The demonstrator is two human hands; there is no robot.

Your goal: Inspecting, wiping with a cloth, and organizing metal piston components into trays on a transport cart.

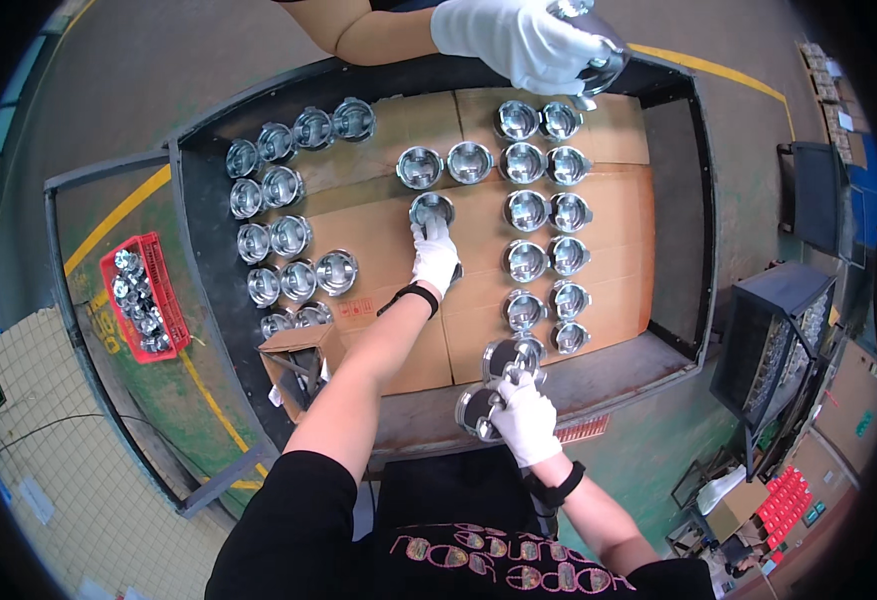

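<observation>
Shiny metal engine pistons stand hollow side up in rows on cardboard [398,240] inside a dark metal bin. My left hand [435,262], in a white glove, reaches into the middle with its fingers closed in the hollow of a single piston [428,206]. A dark edge shows beside that palm, too hidden to name. Over the bin's near edge, my gloved right hand [526,422] grips two pistons, an upper one [501,358] and a lower one [475,412]. Another piston [528,350] sits just behind its fingers.
Across the bin, another person's gloved hand [523,42] holds a piston [603,70]. Pistons line the left side [291,235] and right side [526,210]. A cardboard box [303,362] occupies the near left corner. Outside left stands a red basket [165,290] of metal parts.
</observation>
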